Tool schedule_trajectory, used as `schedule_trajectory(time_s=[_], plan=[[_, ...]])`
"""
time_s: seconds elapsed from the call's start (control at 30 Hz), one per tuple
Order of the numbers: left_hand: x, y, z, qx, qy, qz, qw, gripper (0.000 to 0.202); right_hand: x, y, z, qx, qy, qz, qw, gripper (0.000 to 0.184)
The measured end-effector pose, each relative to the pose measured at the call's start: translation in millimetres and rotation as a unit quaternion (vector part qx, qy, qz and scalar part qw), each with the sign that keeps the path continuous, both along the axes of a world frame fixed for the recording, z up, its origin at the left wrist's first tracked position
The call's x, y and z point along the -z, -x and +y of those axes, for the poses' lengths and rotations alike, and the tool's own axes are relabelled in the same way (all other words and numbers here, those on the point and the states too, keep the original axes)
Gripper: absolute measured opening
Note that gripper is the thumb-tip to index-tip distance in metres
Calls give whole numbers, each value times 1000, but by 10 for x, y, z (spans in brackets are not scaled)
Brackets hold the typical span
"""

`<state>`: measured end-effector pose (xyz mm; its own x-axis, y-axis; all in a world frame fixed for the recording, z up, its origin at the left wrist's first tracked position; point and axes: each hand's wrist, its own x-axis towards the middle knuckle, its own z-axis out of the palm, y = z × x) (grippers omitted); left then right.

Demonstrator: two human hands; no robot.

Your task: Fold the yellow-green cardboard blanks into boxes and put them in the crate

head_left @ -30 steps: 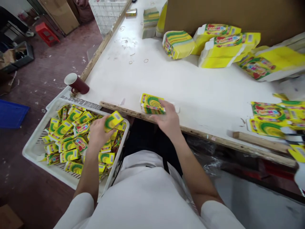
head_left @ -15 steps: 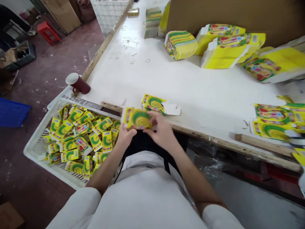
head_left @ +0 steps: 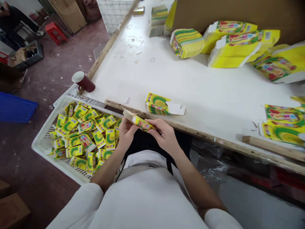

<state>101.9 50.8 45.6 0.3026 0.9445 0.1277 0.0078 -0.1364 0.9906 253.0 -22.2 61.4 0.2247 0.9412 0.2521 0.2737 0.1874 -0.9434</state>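
Between my two hands, just off the table's front edge, is a small yellow-green carton (head_left: 142, 123) turned on its narrow side. My left hand (head_left: 127, 132) grips its left end, where a pale flap sticks up. The fingers of my right hand (head_left: 163, 132) pinch the right end. On the table just beyond lie several flat cartons (head_left: 158, 103) in a small pile, white flaps pointing right. To my left, a white plastic basket (head_left: 39, 144) holds many filled-out cartons (head_left: 87, 125) of the same print.
A maroon mug (head_left: 84, 82) stands at the table's left corner. Stacks of flat cartons (head_left: 187, 43) line the back against a brown cardboard sheet (head_left: 235, 11). More cartons (head_left: 283, 117) and a wooden strip (head_left: 274, 148) lie at right. A red stool (head_left: 56, 31) is on the floor.
The carton has been turned from its broad printed face to its narrow side, both hands still on it. The view has shifted slightly left.
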Motion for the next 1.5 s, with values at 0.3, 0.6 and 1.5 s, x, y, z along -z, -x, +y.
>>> schedule_trajectory(time_s=[0.3,0.6,1.5], plan=[[-442,238,246,25,-121,102,987,91,1,-140,-18,78,-42,-160,983,20],[-467,86,106,218,-160,350,897,69,-16,-76,-32,142,-102,-142,974,66],[-369,225,132,143,-229,433,860,53,128,-98,-9,-86,-5,-133,987,44]])
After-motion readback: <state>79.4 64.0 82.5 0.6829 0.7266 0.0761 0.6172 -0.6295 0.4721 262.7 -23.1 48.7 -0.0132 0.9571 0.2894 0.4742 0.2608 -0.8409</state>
